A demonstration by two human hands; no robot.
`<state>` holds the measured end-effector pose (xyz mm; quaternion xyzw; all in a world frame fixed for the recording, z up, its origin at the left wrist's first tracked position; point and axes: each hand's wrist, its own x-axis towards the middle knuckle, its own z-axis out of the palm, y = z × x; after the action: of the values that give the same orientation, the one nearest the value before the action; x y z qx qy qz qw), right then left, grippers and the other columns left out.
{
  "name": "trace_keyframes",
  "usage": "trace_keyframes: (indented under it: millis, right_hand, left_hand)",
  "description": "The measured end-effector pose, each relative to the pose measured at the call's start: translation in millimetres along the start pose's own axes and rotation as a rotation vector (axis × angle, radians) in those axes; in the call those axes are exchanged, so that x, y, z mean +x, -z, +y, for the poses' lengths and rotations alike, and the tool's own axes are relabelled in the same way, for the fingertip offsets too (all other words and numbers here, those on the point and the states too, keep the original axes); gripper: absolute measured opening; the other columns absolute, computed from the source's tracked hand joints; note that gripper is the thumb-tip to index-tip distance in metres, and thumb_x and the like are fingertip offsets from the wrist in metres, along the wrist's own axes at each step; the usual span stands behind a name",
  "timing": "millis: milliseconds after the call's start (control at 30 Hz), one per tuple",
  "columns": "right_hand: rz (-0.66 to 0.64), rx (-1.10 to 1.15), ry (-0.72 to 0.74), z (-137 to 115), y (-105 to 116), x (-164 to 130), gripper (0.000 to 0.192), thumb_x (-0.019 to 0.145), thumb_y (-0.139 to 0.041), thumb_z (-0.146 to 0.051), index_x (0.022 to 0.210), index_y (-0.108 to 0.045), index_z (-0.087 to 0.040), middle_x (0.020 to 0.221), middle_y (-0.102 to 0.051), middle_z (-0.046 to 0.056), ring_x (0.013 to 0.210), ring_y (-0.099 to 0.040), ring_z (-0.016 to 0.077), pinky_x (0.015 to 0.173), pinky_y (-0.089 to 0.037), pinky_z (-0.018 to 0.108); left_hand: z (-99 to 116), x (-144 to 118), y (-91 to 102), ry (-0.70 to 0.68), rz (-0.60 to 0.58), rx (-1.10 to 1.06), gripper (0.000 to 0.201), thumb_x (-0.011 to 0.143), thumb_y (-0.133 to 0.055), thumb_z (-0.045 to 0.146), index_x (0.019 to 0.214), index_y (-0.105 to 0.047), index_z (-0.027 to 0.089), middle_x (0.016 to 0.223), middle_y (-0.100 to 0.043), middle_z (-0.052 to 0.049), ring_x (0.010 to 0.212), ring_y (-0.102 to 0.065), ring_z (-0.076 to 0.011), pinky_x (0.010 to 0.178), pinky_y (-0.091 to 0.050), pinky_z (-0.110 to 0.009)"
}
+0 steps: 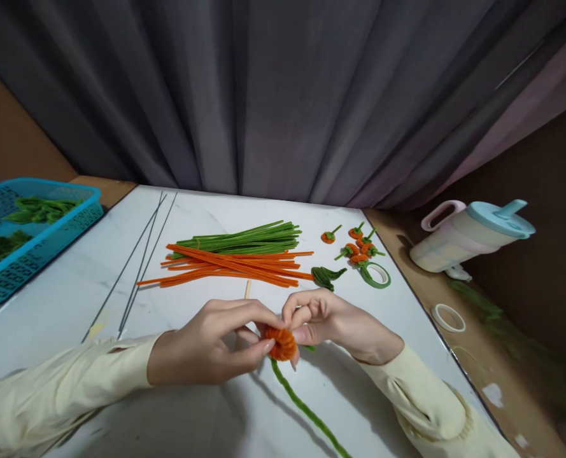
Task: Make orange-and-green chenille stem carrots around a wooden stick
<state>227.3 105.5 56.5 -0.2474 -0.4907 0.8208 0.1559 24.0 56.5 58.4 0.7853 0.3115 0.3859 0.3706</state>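
Hands are closed together over the worktop [273,210]: the left hand [206,346] pinches a small orange coil [281,342] of fuzzy wire between thumb and fingertips, and the right hand [333,321], its fingers curled inward, presses against the same coil from the other side. A green stem [306,407] is seen running from beneath the coil toward the near edge of the worktop. The step in hand is judged to be the shaping or tightening of the orange coil about the stem's top; a firm pinch and a small twist seem called for, so that the winding is not loosened.

Beyond the hands, a sheaf of orange wires [235,267] is laid across a sheaf of green wires [244,240], with thin metal rods [139,267] to the left. Finished orange buds [356,245] with green stalks, green leaves [328,275] and a green tape roll [375,275] lie to the right. A blue basket [34,235] of green pieces is set at the left edge, and a lidded jug [474,235] and a white ring [447,317] rest off the worktop at right.
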Motion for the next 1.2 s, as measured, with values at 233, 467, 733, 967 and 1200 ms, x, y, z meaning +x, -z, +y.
trace_keyframes:
  millis: [233, 467, 733, 967, 1200]
  right_hand:
    - [-0.107, 0.062, -0.168, 15.9, 10.8, 7.8, 0.025, 0.059, -0.080, -0.020, 0.071, -0.062, -0.007, 0.055, -0.064, 0.003, 0.045, -0.049, 0.0058, 0.050, -0.035, 0.016]
    - [-0.085, 0.056, -0.175, 15.5, 5.1, 6.3, 0.024, 0.058, -0.079, -0.021, 0.070, -0.063, -0.008, 0.052, -0.063, 0.003, 0.043, -0.048, 0.0057, 0.048, -0.033, 0.015]
    - [-0.039, 0.038, -0.113, 12.2, 5.6, 3.8, 0.020, 0.060, -0.077, -0.021, 0.071, -0.066, -0.008, 0.058, -0.066, 0.004, 0.048, -0.056, 0.0093, 0.050, -0.036, 0.018]
    - [0.072, 0.025, -0.125, 8.3, -4.6, 0.8, 0.012, 0.054, -0.070, -0.014, 0.065, -0.068, -0.010, 0.058, -0.066, 0.003, 0.045, -0.058, 0.0112, 0.049, -0.039, 0.020]
    - [0.104, 0.043, -0.165, 7.4, -12.6, -2.7, 0.012, 0.052, -0.065, -0.011, 0.063, -0.069, -0.010, 0.058, -0.066, 0.003, 0.041, -0.055, 0.0093, 0.052, -0.043, 0.021]
  left_hand:
    - [2.9, -4.8, -0.6, -0.106, -0.132, 0.003, 0.025, 0.080, -0.052, 0.002, 0.103, -0.057, 0.009, 0.086, -0.066, -0.012, 0.072, -0.061, -0.0121, 0.061, -0.052, -0.017]
    - [7.0, -1.0, 1.1, -0.128, -0.163, -0.016, 0.027, 0.080, -0.051, -0.001, 0.105, -0.056, 0.008, 0.089, -0.065, -0.011, 0.079, -0.061, -0.0116, 0.068, -0.050, -0.015]
    - [2.5, -0.2, 1.9, 0.003, -0.094, -0.013, 0.019, 0.083, -0.053, 0.006, 0.100, -0.061, 0.011, 0.093, -0.059, -0.010, 0.076, -0.057, -0.0095, 0.054, -0.045, -0.012]
    - [0.4, -2.3, -0.7, 0.064, -0.081, -0.068, 0.014, 0.083, -0.054, 0.009, 0.093, -0.064, 0.011, 0.091, -0.057, -0.008, 0.067, -0.053, -0.0080, 0.046, -0.038, -0.013]
    - [5.5, -0.3, 0.4, 0.054, -0.127, -0.073, 0.011, 0.083, -0.055, 0.009, 0.086, -0.066, 0.009, 0.086, -0.057, -0.007, 0.066, -0.053, -0.0078, 0.052, -0.041, -0.015]
